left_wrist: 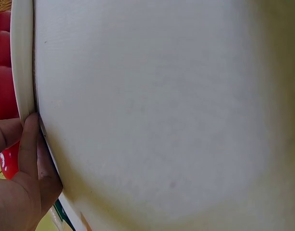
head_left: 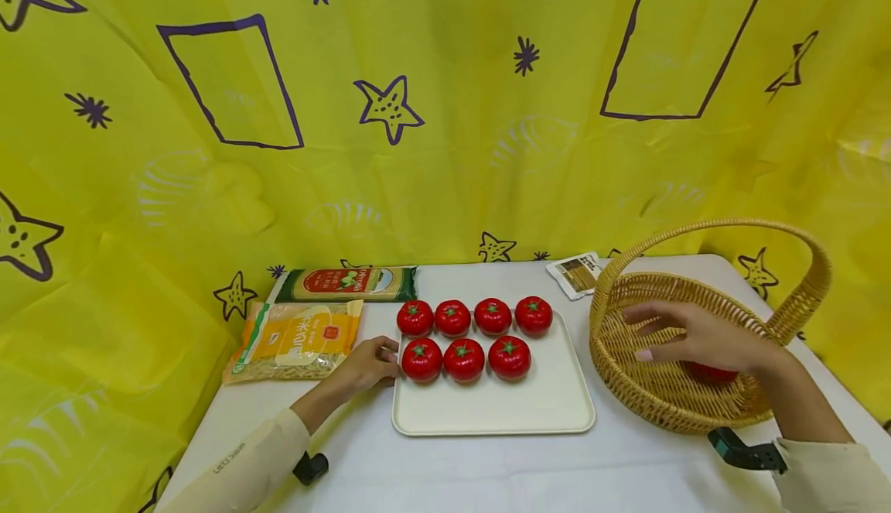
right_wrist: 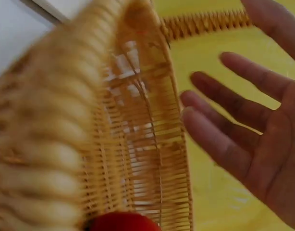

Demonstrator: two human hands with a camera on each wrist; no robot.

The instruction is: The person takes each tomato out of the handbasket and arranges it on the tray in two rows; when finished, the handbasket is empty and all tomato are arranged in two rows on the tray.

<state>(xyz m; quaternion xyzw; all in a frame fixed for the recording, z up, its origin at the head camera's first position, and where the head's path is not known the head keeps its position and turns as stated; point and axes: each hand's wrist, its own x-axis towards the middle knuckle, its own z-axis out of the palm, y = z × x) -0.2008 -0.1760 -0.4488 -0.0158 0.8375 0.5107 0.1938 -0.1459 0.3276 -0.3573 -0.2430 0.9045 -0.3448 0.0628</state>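
My left hand is at the left side of a cream tray, its fingers pinching the rim, as the left wrist view shows. Several red tomatoes with green tops, among them a front-row tomato, stand in two rows on the tray. Over the wicker basket hovers my right hand, fingers spread and holding nothing. Beneath it, partly hidden by the hand, a red tomato lies inside the basket; its top edge also shows in the right wrist view.
Left of the tray lie an orange-and-clear food bag and, behind it, a green package. A small white-and-brown packet sits behind the basket's left side. The basket's tall handle arches above it. Yellow patterned cloth hangs behind the table.
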